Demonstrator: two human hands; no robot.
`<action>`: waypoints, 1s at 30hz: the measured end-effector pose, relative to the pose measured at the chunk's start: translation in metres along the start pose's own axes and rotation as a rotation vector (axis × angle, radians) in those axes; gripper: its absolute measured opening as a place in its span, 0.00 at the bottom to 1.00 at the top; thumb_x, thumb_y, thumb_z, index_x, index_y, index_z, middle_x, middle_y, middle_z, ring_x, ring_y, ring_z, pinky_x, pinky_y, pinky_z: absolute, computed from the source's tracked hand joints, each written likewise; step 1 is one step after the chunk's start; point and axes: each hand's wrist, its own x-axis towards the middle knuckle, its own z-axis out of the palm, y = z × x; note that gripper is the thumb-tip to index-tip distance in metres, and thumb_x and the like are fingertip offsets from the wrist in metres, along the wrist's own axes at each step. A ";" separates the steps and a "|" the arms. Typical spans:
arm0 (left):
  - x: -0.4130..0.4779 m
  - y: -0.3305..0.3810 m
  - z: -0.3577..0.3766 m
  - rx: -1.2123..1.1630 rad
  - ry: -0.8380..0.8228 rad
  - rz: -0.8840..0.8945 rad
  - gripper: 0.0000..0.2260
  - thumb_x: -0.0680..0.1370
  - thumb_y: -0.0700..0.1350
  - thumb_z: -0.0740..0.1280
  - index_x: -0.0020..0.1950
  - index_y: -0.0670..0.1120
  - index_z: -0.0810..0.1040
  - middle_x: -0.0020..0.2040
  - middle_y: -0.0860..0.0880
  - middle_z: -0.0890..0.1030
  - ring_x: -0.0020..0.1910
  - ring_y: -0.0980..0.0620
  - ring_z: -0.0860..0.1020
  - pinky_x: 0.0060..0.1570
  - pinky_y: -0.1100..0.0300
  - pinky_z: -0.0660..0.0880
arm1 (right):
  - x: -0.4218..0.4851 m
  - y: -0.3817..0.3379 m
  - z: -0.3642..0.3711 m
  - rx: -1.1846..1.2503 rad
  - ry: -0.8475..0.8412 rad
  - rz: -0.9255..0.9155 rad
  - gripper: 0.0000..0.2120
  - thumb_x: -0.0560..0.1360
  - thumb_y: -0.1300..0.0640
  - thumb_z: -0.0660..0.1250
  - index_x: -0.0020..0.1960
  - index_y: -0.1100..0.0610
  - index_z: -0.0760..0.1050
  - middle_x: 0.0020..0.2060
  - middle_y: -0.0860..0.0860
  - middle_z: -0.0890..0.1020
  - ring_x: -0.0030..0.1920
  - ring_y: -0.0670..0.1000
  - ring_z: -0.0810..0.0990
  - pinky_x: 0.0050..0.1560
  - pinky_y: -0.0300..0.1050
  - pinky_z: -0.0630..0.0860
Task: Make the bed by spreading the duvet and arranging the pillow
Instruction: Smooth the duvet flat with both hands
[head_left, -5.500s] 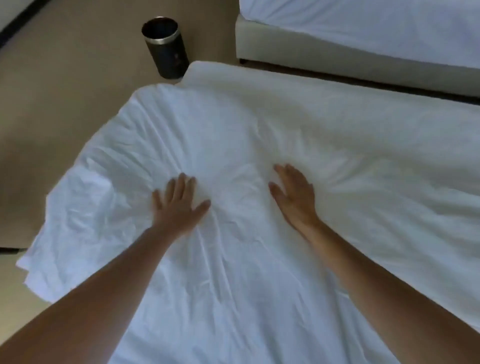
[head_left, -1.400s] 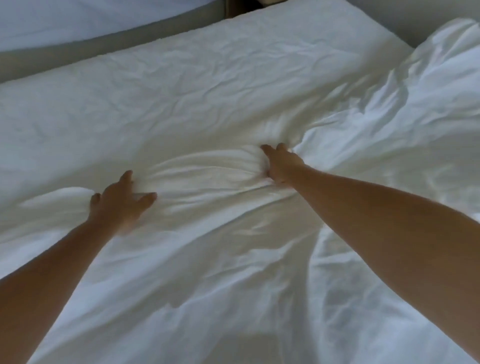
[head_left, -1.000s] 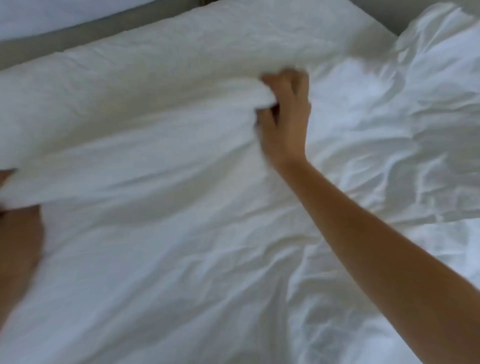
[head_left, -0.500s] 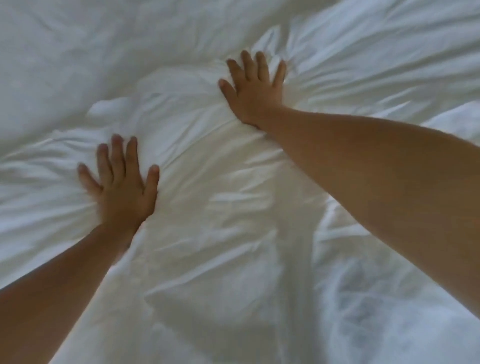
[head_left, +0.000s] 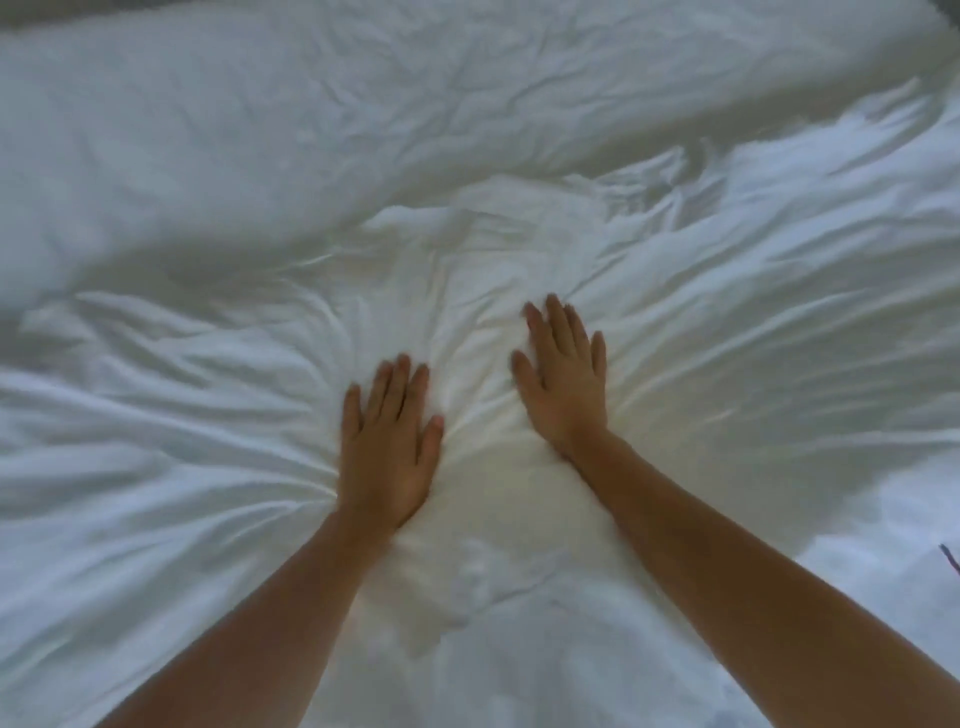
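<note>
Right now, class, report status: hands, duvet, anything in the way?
Left hand and right hand open, flat on duvet. Duvet spread but creased. Nothing in the way; no pillow visible.

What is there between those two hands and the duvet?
Nothing visible. The left hand and the right hand both lie flat, palms down, directly on the wrinkled white duvet.

Both hands (head_left: 387, 441) (head_left: 563, 384) flat, fingers extended, side by side
</note>
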 end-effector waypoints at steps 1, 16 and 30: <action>-0.017 -0.006 0.001 0.011 0.011 0.051 0.26 0.78 0.55 0.48 0.75 0.48 0.61 0.76 0.47 0.62 0.76 0.49 0.58 0.74 0.47 0.48 | -0.018 -0.019 0.010 -0.025 -0.025 -0.040 0.33 0.74 0.38 0.42 0.78 0.47 0.52 0.79 0.49 0.52 0.78 0.51 0.48 0.76 0.57 0.43; -0.468 -0.374 -0.038 -0.153 0.440 -1.025 0.34 0.73 0.62 0.52 0.75 0.46 0.58 0.77 0.46 0.59 0.76 0.45 0.55 0.73 0.42 0.44 | -0.270 -0.403 0.178 0.322 -0.223 -0.838 0.23 0.71 0.56 0.60 0.66 0.55 0.73 0.67 0.53 0.75 0.67 0.54 0.71 0.67 0.61 0.66; -0.596 -0.452 -0.005 -1.915 1.457 -1.823 0.32 0.63 0.69 0.70 0.62 0.55 0.71 0.54 0.58 0.78 0.54 0.55 0.79 0.49 0.57 0.78 | -0.383 -0.567 0.279 -0.424 -0.700 -0.727 0.35 0.77 0.33 0.49 0.77 0.42 0.37 0.77 0.47 0.35 0.77 0.56 0.34 0.69 0.74 0.39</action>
